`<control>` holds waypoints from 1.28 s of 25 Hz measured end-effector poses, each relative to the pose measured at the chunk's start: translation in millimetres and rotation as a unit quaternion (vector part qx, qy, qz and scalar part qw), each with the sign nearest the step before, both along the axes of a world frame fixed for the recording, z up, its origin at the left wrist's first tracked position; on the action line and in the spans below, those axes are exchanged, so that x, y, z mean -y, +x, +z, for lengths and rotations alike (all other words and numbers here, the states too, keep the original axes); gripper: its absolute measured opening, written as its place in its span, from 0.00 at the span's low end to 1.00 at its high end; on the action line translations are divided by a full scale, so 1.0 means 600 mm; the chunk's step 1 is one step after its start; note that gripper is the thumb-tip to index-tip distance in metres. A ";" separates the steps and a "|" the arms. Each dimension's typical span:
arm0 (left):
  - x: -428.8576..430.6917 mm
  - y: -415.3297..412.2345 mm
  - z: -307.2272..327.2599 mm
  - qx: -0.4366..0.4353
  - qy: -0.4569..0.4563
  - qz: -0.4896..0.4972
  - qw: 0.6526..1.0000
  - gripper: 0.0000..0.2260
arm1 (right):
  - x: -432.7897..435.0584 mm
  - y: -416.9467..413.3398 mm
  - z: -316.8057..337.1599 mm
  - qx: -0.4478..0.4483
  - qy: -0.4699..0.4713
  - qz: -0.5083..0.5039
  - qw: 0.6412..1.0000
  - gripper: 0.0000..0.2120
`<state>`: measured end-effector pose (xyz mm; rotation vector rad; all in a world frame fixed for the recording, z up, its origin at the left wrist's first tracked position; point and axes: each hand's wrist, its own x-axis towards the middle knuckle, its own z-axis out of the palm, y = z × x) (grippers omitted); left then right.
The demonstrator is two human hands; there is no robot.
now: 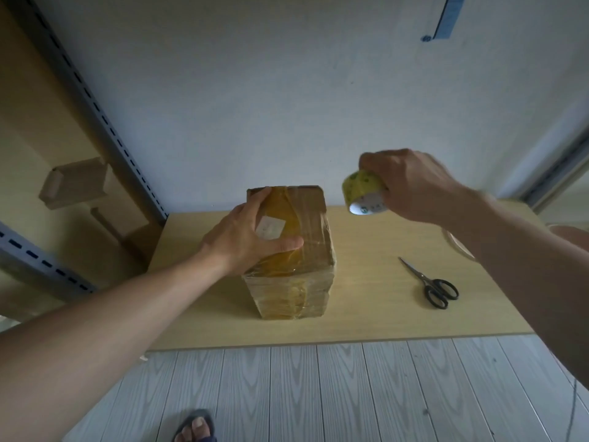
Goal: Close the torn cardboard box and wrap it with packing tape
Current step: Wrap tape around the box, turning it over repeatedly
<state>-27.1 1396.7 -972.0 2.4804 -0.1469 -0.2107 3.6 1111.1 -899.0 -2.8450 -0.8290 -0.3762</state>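
The taped cardboard box (pixel 314 228) stands on the table (pixel 366 314). The left hand (pixel 245 237) lies flat on its top, fingers extended. Right of the box and raised, the right hand (pixel 411 186) grips the tape roll (pixel 363 193). Scissors (pixel 430 285) lie below that grip.

A pale wooden table (pixel 366 298) stands against a plain white wall (pixel 287 90) in soft light, above grey wood-grain floorboards (pixel 350 393), with a grey slotted metal shelving upright (pixel 105 122) and small cardboard boxes (pixel 75 183) at left.
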 end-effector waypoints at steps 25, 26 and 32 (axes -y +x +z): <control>0.148 0.013 0.048 -0.035 0.179 0.174 0.968 0.51 | -0.049 -0.030 -0.151 -0.127 0.083 -0.135 0.979 0.10; 0.141 0.015 0.044 -0.022 0.165 0.179 0.970 0.50 | -0.050 -0.034 -0.149 -0.133 0.087 -0.121 0.980 0.09; 0.065 0.027 0.041 -0.056 -0.172 0.197 0.964 0.56 | -0.055 -0.046 -0.092 -0.036 0.239 -0.075 0.967 0.12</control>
